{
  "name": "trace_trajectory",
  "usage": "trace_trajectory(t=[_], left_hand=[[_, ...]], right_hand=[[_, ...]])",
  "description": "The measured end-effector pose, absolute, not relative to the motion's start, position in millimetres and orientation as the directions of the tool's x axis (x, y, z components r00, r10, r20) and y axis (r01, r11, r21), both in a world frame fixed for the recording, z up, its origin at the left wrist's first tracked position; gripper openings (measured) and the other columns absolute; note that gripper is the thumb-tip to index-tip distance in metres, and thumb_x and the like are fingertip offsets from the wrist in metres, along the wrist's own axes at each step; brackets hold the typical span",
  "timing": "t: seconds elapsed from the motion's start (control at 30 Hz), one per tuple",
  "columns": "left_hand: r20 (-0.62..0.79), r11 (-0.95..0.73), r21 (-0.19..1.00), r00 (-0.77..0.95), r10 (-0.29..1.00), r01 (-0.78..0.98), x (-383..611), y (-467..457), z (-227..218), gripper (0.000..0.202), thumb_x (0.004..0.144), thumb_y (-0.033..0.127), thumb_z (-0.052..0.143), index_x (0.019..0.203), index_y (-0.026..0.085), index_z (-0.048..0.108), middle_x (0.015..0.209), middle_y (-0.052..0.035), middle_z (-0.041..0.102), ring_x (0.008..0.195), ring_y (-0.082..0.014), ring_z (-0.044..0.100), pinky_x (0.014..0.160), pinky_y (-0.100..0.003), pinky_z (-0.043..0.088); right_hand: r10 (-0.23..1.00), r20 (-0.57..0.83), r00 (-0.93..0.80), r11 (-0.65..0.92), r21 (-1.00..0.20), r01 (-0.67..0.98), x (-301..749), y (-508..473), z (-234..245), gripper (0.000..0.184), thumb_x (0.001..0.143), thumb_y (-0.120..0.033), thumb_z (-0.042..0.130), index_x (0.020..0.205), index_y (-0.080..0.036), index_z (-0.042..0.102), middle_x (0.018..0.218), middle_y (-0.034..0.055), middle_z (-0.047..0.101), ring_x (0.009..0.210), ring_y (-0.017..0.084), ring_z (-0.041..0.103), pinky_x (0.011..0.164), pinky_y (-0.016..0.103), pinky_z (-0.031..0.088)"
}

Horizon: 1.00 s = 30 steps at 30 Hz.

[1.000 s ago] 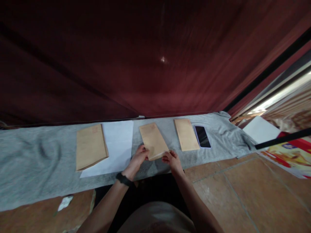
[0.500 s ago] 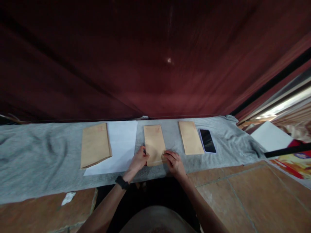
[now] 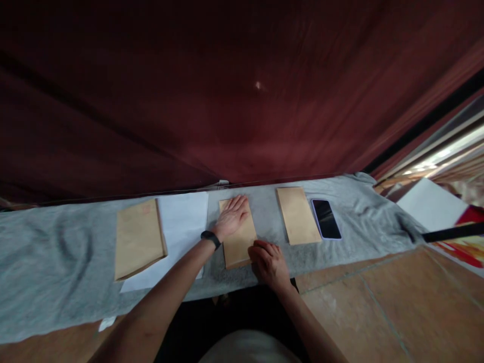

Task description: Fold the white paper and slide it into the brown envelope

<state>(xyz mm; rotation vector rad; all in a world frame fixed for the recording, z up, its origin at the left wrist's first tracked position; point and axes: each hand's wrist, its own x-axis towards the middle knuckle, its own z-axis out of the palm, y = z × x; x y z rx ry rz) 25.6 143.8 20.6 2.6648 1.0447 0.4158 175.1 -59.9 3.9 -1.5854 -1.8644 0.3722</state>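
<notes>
A brown paper envelope (image 3: 239, 249) lies in front of me on the grey cloth. My left hand (image 3: 231, 218) rests flat across its upper half, fingers stretched out, hiding that part; a dark band is on the wrist. At the lower right edge, my right hand (image 3: 269, 259) has its fingers curled and closed on the envelope's corner. To the right lies a second brown envelope (image 3: 298, 216). Further left, a stack of brown envelopes (image 3: 139, 237) overlaps white paper sheets (image 3: 185, 217).
A smartphone (image 3: 326, 219) in a pale purple case lies right of the second envelope. The grey cloth (image 3: 64, 262) runs along a dark red upright surface (image 3: 234, 126). Below are floor tiles (image 3: 348, 302). A white sheet-like object (image 3: 433, 204) is at far right.
My left hand has moved from the envelope's lower left edge up onto its upper half and flattened out. My right hand stays at the lower right corner, more curled. The view has shifted slightly.
</notes>
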Motion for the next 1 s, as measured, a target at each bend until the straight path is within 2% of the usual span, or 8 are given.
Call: trace_trajectory(t=[0.13,0.27,0.53,0.83,1.0], left_hand=[[0.123,-0.741,0.305,0.747,0.654,0.598,28.2,161.6,6.3,0.056,0.102,0.037,0.037,0.154,0.015,0.040,0.161,-0.0117,0.039,0.151,-0.0266,0.030,0.126,-0.048,0.014],[0.161,-0.769,0.319,0.768,0.620,0.554,25.4,160.2,0.6,0.056,0.102,0.036,0.037,0.155,0.019,0.039,0.161,-0.0097,0.039,0.152,-0.0246,0.030,0.127,-0.047,0.013],[0.147,-0.799,0.323,0.807,0.572,0.507,21.3,142.9,-1.9,0.057,0.103,0.037,0.038,0.155,0.014,0.037,0.163,-0.0119,0.035,0.153,-0.0226,0.026,0.127,-0.041,0.014],[0.111,-0.773,0.423,0.819,0.562,0.473,14.6,96.7,4.7,0.057,0.102,0.037,0.041,0.155,0.016,0.038,0.164,-0.0104,0.033,0.154,-0.0215,0.023,0.128,-0.041,0.011],[0.126,-0.747,0.488,0.811,0.571,0.451,11.1,75.3,5.5,0.056,0.103,0.038,0.042,0.154,0.017,0.040,0.163,-0.0100,0.035,0.153,-0.0219,0.026,0.128,-0.041,0.012]], right_hand=[[0.965,0.257,-0.042,0.198,-0.615,0.763,174.0,-59.3,7.5,0.037,0.094,-0.014,0.056,0.128,-0.028,0.064,0.132,0.0056,0.065,0.115,0.025,0.059,0.097,0.040,0.043],[0.969,0.243,-0.040,0.185,-0.613,0.768,173.8,-58.7,10.0,0.040,0.092,-0.014,0.057,0.128,-0.028,0.063,0.132,0.0052,0.064,0.114,0.024,0.059,0.098,0.040,0.043],[0.977,0.210,-0.045,0.171,-0.634,0.754,174.5,-58.9,12.1,0.035,0.093,-0.016,0.056,0.126,-0.027,0.063,0.132,0.0060,0.064,0.114,0.025,0.058,0.100,0.041,0.041],[0.972,0.236,-0.001,0.160,-0.654,0.740,177.1,-59.5,-1.5,0.040,0.089,-0.010,0.051,0.125,-0.023,0.063,0.127,0.0072,0.066,0.114,0.024,0.059,0.100,0.040,0.043],[0.966,0.252,0.064,0.139,-0.708,0.692,178.2,-58.5,-6.4,0.038,0.092,-0.011,0.044,0.122,-0.023,0.063,0.124,0.0080,0.067,0.114,0.024,0.060,0.100,0.040,0.045]])
